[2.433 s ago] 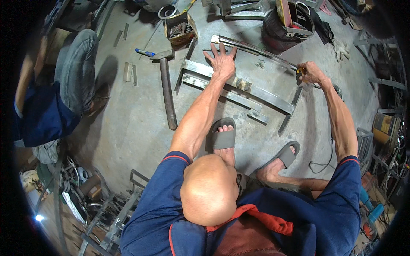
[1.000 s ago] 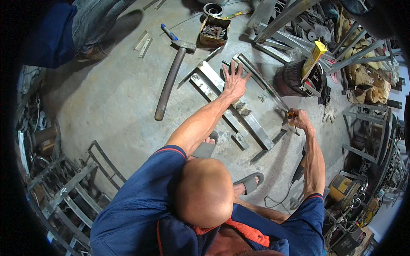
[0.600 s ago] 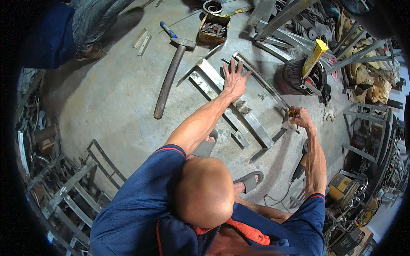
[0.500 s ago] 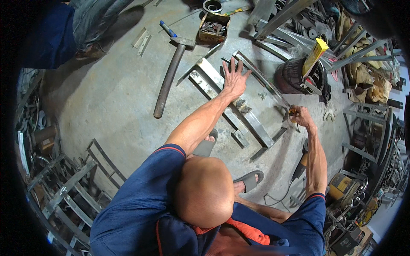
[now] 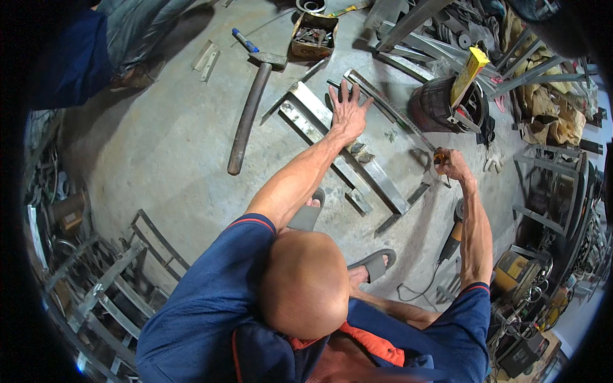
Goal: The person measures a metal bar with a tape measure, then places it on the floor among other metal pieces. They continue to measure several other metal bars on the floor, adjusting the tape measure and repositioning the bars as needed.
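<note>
My left hand (image 5: 348,118) lies flat with its fingers spread over a welded frame of steel bars (image 5: 377,185), touching its upper part. Its fingertips are near the far end of an extended tape measure blade (image 5: 401,116). Closed round the yellow-orange tape measure case (image 5: 439,159) is my right hand (image 5: 456,167), low over the floor at the right. The blade runs slantwise from the case toward the far side, beside a thin dark bar. Small metal pieces (image 5: 361,152) sit on the frame near my left wrist. What lies under my left palm is hidden.
A hammer (image 5: 250,115) and a blue marker (image 5: 245,40) lie left of the frame. Beyond is a tin of small metal parts (image 5: 314,37). A dark bucket (image 5: 434,105) stands at the right, above an angle grinder (image 5: 453,236). Another person's leg (image 5: 137,35) is at the far left.
The view has shifted slightly. My left hand stays spread on the frame and my right hand keeps hold of the tape measure, with the blade still extended.
</note>
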Tool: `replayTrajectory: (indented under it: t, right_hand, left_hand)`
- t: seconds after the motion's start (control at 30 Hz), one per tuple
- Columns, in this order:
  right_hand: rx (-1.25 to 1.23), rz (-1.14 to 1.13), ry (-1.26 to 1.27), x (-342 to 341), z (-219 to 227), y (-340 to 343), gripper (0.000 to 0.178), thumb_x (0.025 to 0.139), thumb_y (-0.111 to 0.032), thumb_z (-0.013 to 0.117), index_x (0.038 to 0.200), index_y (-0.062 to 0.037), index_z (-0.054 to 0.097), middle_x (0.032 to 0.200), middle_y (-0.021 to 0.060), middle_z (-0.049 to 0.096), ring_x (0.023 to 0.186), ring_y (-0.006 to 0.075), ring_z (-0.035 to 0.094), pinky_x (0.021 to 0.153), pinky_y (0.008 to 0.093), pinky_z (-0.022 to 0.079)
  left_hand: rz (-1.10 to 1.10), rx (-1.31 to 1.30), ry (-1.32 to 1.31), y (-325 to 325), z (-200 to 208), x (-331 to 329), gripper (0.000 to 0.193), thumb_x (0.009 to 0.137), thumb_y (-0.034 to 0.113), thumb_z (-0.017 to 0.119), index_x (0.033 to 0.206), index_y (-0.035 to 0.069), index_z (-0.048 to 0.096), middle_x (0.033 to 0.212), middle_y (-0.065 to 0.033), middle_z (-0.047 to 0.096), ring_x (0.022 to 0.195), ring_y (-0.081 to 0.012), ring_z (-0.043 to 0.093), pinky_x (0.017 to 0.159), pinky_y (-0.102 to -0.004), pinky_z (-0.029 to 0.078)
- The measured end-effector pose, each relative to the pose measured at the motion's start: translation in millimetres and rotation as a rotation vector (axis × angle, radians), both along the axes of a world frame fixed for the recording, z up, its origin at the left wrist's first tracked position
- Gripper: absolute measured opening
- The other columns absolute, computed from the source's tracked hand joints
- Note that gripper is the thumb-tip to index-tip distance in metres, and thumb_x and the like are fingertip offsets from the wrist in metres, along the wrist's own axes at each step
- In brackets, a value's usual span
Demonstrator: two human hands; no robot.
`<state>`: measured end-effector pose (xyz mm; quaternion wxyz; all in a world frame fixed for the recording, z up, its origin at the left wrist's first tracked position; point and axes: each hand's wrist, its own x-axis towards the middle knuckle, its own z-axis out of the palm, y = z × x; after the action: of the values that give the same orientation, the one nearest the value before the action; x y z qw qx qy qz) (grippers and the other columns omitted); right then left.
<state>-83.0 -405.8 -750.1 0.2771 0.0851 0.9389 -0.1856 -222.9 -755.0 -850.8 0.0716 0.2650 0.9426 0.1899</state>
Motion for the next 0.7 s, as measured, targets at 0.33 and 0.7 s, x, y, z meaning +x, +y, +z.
replayTrajectory:
  t: [0.33, 0.7]
  right_hand:
    - [0.008, -0.023, 0.010, 18, 5, 23, 0.045, 0.072, -0.014, 0.076, 0.116, -0.0021, 0.070, 0.083, 0.0144, 0.069, 0.075, 0.0229, 0.064, 0.072, 0.0381, 0.053]
    - [-0.034, -0.133, -0.037, 75, 17, 37, 0.046, 0.072, -0.013, 0.075, 0.117, -0.0031, 0.069, 0.084, 0.0180, 0.069, 0.077, 0.0254, 0.068, 0.075, 0.0404, 0.054]
  left_hand:
    - [-0.001, -0.031, 0.025, 0, -3, 0, 0.065, 0.085, 0.014, 0.057, 0.148, 0.032, 0.055, 0.163, -0.0233, 0.029, 0.152, -0.0530, 0.013, 0.113, -0.0813, 0.001]
    - [-0.031, -0.002, 0.004, -1, -2, 0, 0.071, 0.083, 0.010, 0.060, 0.150, 0.031, 0.051, 0.164, -0.0257, 0.025, 0.152, -0.0547, 0.010, 0.110, -0.0838, -0.001]
